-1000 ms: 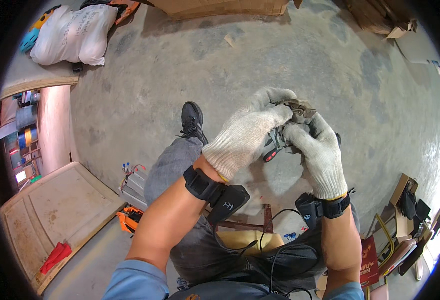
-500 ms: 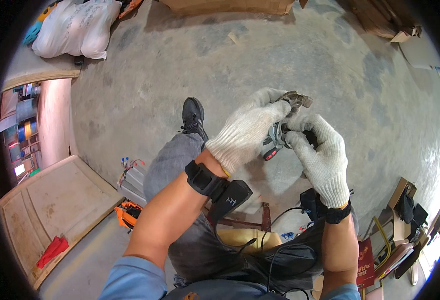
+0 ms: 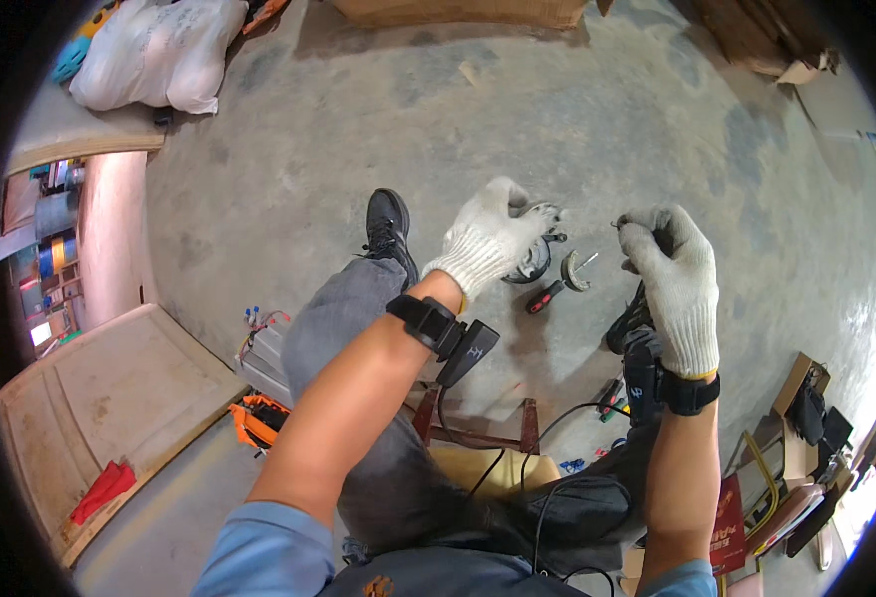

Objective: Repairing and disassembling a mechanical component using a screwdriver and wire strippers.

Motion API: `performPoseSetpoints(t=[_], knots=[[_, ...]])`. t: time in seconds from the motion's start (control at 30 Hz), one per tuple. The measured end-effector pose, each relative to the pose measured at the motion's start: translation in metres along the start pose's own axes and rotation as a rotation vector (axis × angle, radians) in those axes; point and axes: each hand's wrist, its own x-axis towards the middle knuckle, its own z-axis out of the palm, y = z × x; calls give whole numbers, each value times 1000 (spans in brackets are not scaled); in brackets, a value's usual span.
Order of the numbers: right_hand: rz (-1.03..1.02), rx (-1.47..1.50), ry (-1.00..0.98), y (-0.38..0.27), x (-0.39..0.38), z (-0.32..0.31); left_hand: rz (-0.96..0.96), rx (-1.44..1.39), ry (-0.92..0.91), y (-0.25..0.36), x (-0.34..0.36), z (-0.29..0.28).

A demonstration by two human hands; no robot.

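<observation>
My left hand point(image 3: 492, 237), in a white knit glove, is closed around a grey metal part point(image 3: 549, 211) that shows only partly past the fingers. Below that hand is a dark rounded part point(image 3: 531, 265), partly hidden by the glove. My right hand point(image 3: 669, 261), gloved too, is held apart from the left and pinches a tiny dark metal piece point(image 3: 618, 224) at its fingertips. Between the hands, lower down, a curved metal piece with a thin rod point(image 3: 576, 272) lies next to a tool with a red and black handle point(image 3: 545, 298).
A wooden board point(image 3: 109, 408) with a red cloth point(image 3: 106, 492) stands at the left, near an orange bag point(image 3: 259, 420). White sacks point(image 3: 159, 55) and a cardboard box point(image 3: 463, 10) are at the far side. Folded chairs point(image 3: 791, 512) stand at the right. Black cables point(image 3: 540, 527) cross my lap.
My hands were together on a metal part and have come apart. The right moved right with a tiny piece, the left slightly left. The curved metal piece now shows between them.
</observation>
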Motion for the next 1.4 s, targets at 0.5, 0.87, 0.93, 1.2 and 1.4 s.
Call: performPoseSetpoints(t=[0.5, 0.87, 0.93, 1.2, 1.4], knots=[[49, 21, 114, 16, -17, -69, -230, 299, -80, -129, 94, 173], [68, 234, -20, -6, -18, -65, -81, 40, -155, -46, 64, 116], [82, 300, -32, 2, -18, -66, -69, -387, -285, 27, 22, 81], [110, 493, -203, -9, -20, -39, 244, -260, -333, 84, -55, 8], [4, 414, -143, -17, -16, -30, 64, -584, -281, 81, -49, -5]])
